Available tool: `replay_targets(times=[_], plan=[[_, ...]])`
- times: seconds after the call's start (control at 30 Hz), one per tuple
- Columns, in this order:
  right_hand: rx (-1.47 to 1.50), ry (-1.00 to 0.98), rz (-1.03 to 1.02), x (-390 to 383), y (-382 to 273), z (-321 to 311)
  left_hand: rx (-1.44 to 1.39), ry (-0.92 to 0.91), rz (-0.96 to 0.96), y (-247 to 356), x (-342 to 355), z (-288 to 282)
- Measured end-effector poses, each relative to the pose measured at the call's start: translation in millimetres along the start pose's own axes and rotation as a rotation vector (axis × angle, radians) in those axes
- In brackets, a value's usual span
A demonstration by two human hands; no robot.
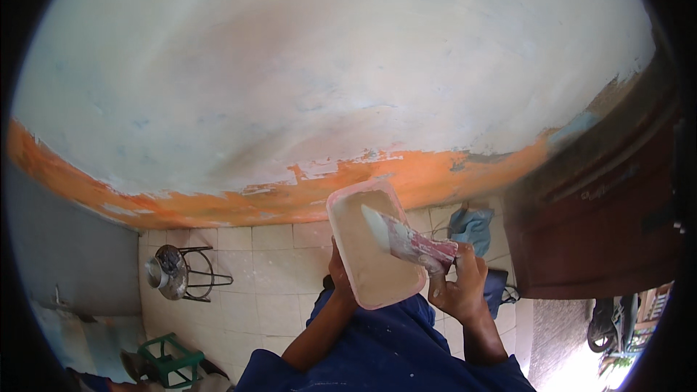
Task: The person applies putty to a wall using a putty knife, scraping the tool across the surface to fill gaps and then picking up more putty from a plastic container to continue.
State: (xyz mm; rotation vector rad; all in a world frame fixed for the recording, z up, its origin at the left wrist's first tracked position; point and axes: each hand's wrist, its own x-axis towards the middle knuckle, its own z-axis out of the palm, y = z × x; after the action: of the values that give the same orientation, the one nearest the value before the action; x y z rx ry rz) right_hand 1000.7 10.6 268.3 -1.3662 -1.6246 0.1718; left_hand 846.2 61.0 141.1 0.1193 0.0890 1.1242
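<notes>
My left hand [340,270] grips the long left side of a pink-rimmed plastic tub [363,279] of beige paste, held tilted at waist height. My right hand [461,283] is closed around the handle of a putty knife [414,243], its white-smeared blade over the paste inside the tub. I cannot tell whether the blade touches the paste. Behind the tub stands a wall [327,51] coated pale white on its upper part, with a ragged orange band [276,207] along the bottom.
At left are a grey door [87,229], a round stool [185,276] with a metal container and a green plastic stool [167,359]. At right are blue bags [472,229] by the wall, a dark brown door [595,232] and a parked motorbike [610,327] outside on the tiled floor's far side.
</notes>
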Motion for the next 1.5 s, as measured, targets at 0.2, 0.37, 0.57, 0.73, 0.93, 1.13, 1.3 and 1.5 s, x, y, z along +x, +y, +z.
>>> replay_targets(times=[0.2,0.37,0.57,0.73,0.93,1.13,1.3,1.5], plan=[[-0.125,-0.066,-0.055,-18.1,27.6,12.3,0.1,0.104,0.002,2.1,1.0,-12.0],[-0.101,-0.108,0.047,-23.4,33.5,14.3,0.071,0.097,0.035,1.5,-1.0,-0.8],[0.098,-0.034,0.26,-12.7,22.9,13.9,0.157,0.139,0.073,3.7,-1.2,1.2],[0.555,0.023,0.546,-15.1,33.6,18.3,0.156,0.078,0.059,5.9,-0.8,-2.0],[0.837,-0.064,0.763,-9.9,42.3,15.9,0.291,0.157,0.086,6.4,-2.2,8.6],[1.084,-0.188,0.828,-13.1,59.1,15.6,0.373,0.184,0.103,5.9,-3.1,4.8],[1.283,-0.246,0.943,-19.1,74.2,16.1,0.543,0.274,0.152,5.2,-5.3,-3.8],[1.44,-0.266,0.956,3.1,59.8,16.3,0.217,0.171,0.001,17.7,2.8,20.6]])
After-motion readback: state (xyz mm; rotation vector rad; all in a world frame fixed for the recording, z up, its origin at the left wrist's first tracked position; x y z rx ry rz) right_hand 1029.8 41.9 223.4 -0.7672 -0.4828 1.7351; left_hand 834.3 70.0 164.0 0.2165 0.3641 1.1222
